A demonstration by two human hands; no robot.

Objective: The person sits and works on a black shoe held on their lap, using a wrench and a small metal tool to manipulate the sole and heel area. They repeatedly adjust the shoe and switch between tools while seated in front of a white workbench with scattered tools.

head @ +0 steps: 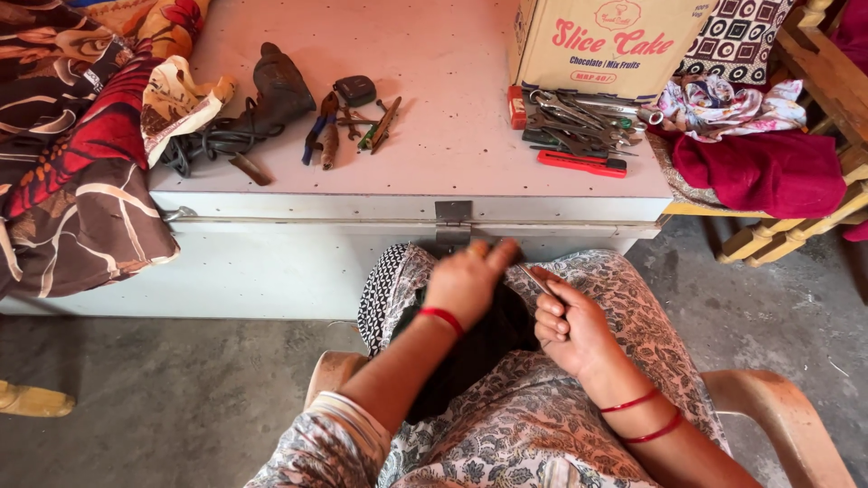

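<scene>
- Metal trunk is standing right in front of the seated person; its lid is serving as the surface. Nothing on it is being touched.
- Cardboard box is sitting at the far right of the surface, with a heap of loose metal tools and a red-handled cutter just in front of it. The heap is lying near the front edge; a knock from a knee could be sending pieces to the floor.
- Dark cloth is lying in the lap, between both hands.
- Left hand is blurring with motion, fingers curled down onto the cloth; whether it is gripping the cloth, I cannot tell.
- Right hand is closing around a thin metal piece, possibly a blade or needle, its tip pointing toward the left hand.
- Risk: the left hand is moving fast just beside that tip, so a prick or nick is looking likely if the two meet.
- Risk: the thin grip could be slipping, dropping the piece into the cloth folds.
</scene>
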